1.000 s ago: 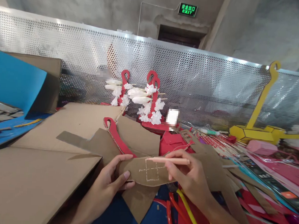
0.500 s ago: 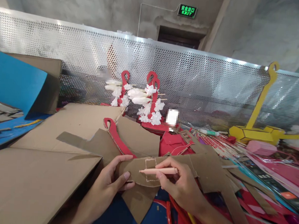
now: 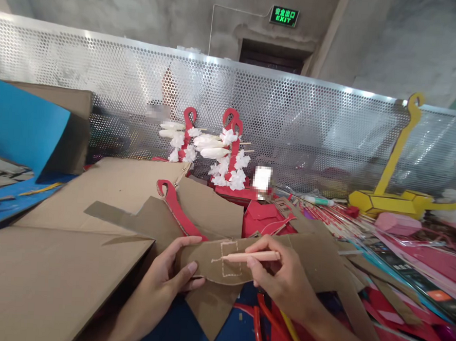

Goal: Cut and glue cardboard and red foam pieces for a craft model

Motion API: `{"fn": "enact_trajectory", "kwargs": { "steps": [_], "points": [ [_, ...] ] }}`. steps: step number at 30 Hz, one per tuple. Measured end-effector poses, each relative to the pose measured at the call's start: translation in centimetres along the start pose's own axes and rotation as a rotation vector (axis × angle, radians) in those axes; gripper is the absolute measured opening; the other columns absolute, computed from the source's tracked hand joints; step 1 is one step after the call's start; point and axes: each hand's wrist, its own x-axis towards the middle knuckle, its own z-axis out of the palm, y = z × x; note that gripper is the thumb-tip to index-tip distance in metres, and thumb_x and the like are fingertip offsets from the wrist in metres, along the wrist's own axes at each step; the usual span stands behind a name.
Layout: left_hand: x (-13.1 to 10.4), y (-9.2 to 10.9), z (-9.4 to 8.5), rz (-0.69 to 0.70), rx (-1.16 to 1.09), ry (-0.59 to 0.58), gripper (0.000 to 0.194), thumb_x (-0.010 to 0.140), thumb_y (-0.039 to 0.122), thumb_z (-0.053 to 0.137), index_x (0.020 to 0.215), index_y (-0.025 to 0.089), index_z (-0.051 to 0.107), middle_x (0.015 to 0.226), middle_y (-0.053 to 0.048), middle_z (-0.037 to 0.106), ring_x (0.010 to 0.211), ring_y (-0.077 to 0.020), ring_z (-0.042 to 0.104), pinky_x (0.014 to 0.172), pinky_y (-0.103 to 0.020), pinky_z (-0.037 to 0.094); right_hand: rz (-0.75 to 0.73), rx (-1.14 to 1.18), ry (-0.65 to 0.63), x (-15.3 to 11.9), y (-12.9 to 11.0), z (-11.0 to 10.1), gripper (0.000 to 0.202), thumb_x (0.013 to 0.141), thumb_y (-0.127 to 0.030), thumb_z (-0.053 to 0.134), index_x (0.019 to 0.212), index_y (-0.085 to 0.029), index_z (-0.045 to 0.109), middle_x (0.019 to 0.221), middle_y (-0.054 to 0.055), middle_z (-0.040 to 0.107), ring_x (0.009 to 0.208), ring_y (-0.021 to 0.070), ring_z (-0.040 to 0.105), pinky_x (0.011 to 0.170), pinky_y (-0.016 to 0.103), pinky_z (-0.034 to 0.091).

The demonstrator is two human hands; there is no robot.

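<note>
My right hand [image 3: 279, 274] pinches a pale pink marker [image 3: 259, 256], its tip touching a piece of brown cardboard [image 3: 203, 254]. On that cardboard a light pink rectangle outline is drawn, with a short line reaching left from it. Wrapped round the rounded left end of the piece is my left hand [image 3: 171, 275], thumb on top and fingers partly hidden behind. Just beyond it a red hook-shaped piece [image 3: 179, 208] lies tilted across other cardboard.
Large cardboard sheets [image 3: 63, 268] cover the left side. Red hooks with white paper flowers [image 3: 235, 150] stand by the perforated metal barrier [image 3: 316, 119]. A yellow hooked piece [image 3: 388, 203] stands right, above a clutter of thin sticks [image 3: 333, 218] and pink sheets.
My right hand has moved the marker to the right, and a short pink line shows where its tip was. My left hand keeps the same hold on the cardboard.
</note>
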Motion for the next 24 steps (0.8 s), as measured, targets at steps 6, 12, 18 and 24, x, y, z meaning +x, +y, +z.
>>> {"fn": "enact_trajectory", "kwargs": {
  "steps": [6, 12, 18, 24],
  "points": [
    [0.0, -0.3, -0.2, 0.002, 0.016, 0.024, 0.057, 0.079, 0.053, 0.081, 0.126, 0.025, 0.065, 0.121, -0.007, 0.065, 0.108, -0.0280, 0.067, 0.089, -0.037, 0.065, 0.020, 0.060, 0.169, 0.9, -0.4, -3.4, 0.023, 0.091, -0.042, 0.067, 0.088, -0.020, 0.060, 0.055, -0.004, 0.058, 0.049, 0.0128, 0.055, 0.050, 0.023, 0.045],
    [0.1, -0.2, -0.2, -0.005, 0.007, 0.022, 0.055, 0.080, 0.050, 0.080, 0.127, 0.026, 0.065, 0.121, -0.007, 0.065, 0.110, -0.0287, 0.067, 0.089, -0.037, 0.065, 0.003, 0.070, 0.049, 1.2, -0.1, -4.8, 0.023, 0.094, -0.040, 0.063, 0.085, -0.021, 0.056, 0.054, -0.006, 0.053, 0.046, 0.0107, 0.049, 0.049, 0.023, 0.039],
    [0.1, -0.5, -0.5, 0.005, 0.021, 0.001, 0.053, 0.084, 0.048, 0.078, 0.131, 0.028, 0.064, 0.128, -0.007, 0.064, 0.115, -0.0292, 0.066, 0.091, -0.035, 0.064, 0.040, 0.032, -0.008, 1.1, 0.3, -4.0, 0.020, 0.093, -0.037, 0.063, 0.086, -0.021, 0.055, 0.065, -0.005, 0.055, 0.050, 0.0100, 0.050, 0.049, 0.023, 0.039],
    [0.1, -0.3, -0.4, 0.003, 0.026, -0.003, 0.053, 0.085, 0.049, 0.077, 0.131, 0.026, 0.063, 0.126, -0.007, 0.064, 0.115, -0.0288, 0.066, 0.092, -0.035, 0.064, 0.005, -0.019, 0.018, 0.9, 0.3, -4.1, 0.017, 0.090, -0.032, 0.063, 0.080, -0.021, 0.054, 0.056, -0.006, 0.050, 0.049, 0.0104, 0.045, 0.050, 0.024, 0.035]
  ]
}}
